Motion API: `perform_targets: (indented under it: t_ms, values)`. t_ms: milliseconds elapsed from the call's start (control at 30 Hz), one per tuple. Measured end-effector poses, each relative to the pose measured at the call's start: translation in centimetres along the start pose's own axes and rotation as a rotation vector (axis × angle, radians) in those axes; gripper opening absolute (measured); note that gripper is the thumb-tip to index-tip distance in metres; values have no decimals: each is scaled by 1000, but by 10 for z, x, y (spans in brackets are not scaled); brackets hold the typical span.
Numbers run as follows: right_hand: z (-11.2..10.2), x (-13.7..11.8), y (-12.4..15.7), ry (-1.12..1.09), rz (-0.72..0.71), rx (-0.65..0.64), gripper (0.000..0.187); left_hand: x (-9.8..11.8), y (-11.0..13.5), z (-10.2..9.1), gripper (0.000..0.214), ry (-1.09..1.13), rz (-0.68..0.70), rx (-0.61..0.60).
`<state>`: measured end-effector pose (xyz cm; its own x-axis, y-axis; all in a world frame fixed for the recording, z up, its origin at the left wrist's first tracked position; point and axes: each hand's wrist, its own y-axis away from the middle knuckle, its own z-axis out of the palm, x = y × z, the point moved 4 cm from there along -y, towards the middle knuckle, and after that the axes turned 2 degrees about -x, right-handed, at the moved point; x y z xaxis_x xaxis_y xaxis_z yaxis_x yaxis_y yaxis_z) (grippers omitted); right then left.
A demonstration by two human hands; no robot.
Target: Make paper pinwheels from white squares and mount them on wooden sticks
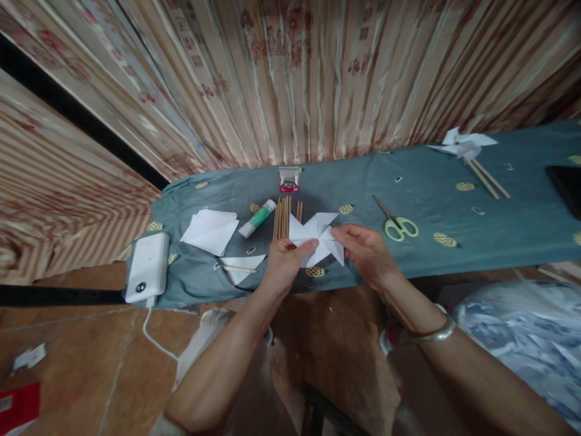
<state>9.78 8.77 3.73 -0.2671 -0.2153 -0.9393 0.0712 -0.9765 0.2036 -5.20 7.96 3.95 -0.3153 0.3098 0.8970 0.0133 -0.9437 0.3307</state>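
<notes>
A white paper pinwheel (pixel 321 226) with folded, pointed blades is held up between my two hands over the table's front edge. My left hand (pixel 285 259) pinches it from the left, the thumb lying near its centre. On the other side my right hand (pixel 365 251) grips a blade between thumb and fingers. Just behind the pinwheel lie several thin wooden sticks (pixel 282 215), their near ends partly hidden by my left hand. Left of that hand rests a cut piece of white paper (pixel 240 275) with a slim pencil-like stick across it.
A glue stick (pixel 258 218), a stack of white paper (pixel 210 231) and a white power bank (pixel 147 266) with a cable lie leftward. Behind is a small red box (pixel 289 180). Scissors (pixel 394 224), finished pinwheels (pixel 463 144) and a dark device (pixel 565 188) are rightward.
</notes>
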Motion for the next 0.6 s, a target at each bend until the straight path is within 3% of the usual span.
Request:
perform_targets:
  t_ms: [600]
  values:
    - [8,-2,5,-88,37,71,35,-1,2,6,37,88,1,-24]
